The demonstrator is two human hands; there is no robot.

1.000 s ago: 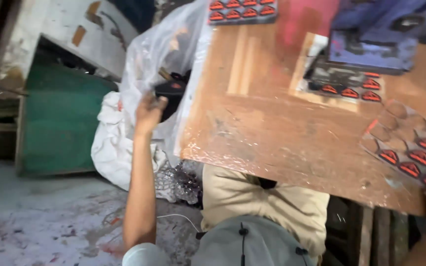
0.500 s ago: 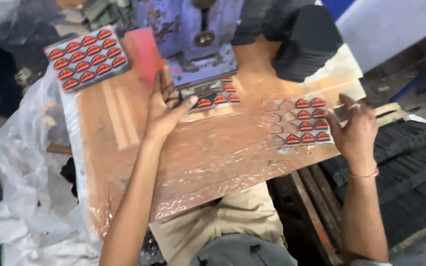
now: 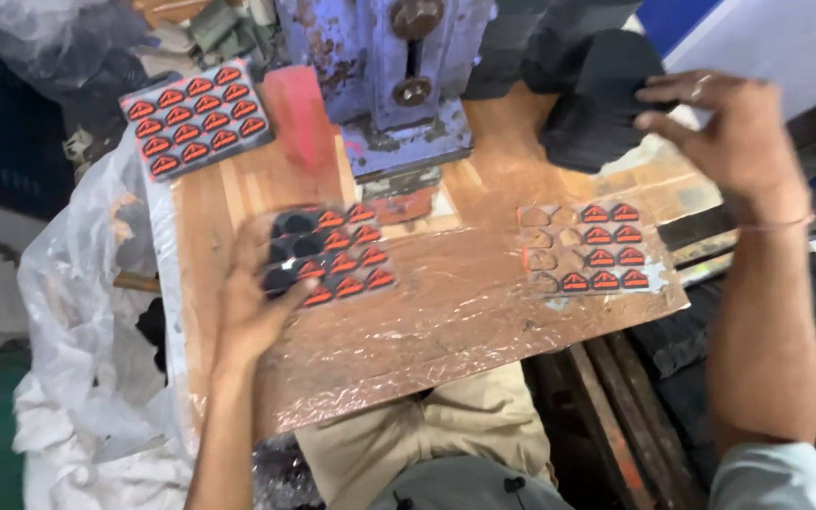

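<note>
My left hand (image 3: 255, 300) rests flat on the left edge of a clear sheet of small red and black badges (image 3: 337, 253), with several dark empty pockets by my fingers. The sheet lies on a foil-wrapped wooden board (image 3: 446, 321) in front of a blue press machine (image 3: 384, 85). My right hand (image 3: 731, 132) is raised at the upper right with its fingers on a stack of black pieces (image 3: 602, 104). A second sheet (image 3: 586, 247), partly filled with red badges, lies at the right of the board.
A full sheet of red badges (image 3: 195, 118) lies at the board's back left, next to a red block (image 3: 297, 118). A clear plastic bag (image 3: 96, 283) hangs at the left. Dark stacked material (image 3: 786, 312) sits low at the right. My knees are under the board.
My left hand slid the badge sheet toward me and to the left, out from under the press. My right hand left the right sheet and rose to the black stack.
</note>
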